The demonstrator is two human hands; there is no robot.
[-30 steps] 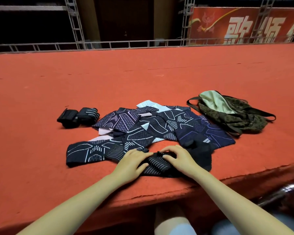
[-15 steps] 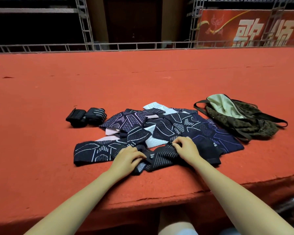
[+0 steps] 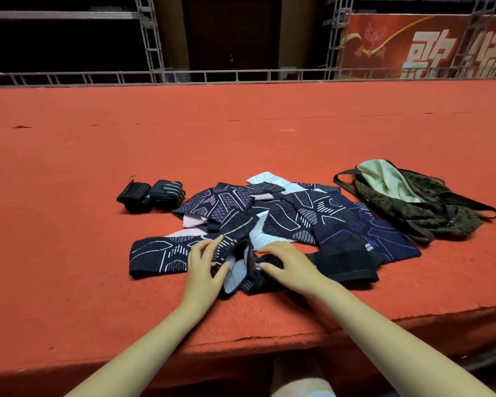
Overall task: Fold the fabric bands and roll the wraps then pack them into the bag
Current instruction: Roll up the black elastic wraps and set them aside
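Observation:
A heap of dark patterned fabric bands (image 3: 298,216) lies on the red carpeted stage (image 3: 241,138). My left hand (image 3: 205,267) and my right hand (image 3: 291,263) both grip a crumpled dark striped wrap (image 3: 241,270) at the heap's near edge, fingers curled into its folds. A long navy band (image 3: 158,256) stretches out to the left of my left hand. Two rolled black wraps (image 3: 151,194) stand side by side at the left. The olive patterned bag (image 3: 413,202) lies open at the right, its pale lining showing.
The stage's front edge (image 3: 269,339) runs just below my forearms. A metal truss rail (image 3: 241,74) lines the far edge, with a red banner (image 3: 427,44) behind it at the right. My knees show below the edge.
Both hands have shifted slightly away from me on the wrap and bunched it up between them; its pale inner side now shows. The view has tilted down a little.

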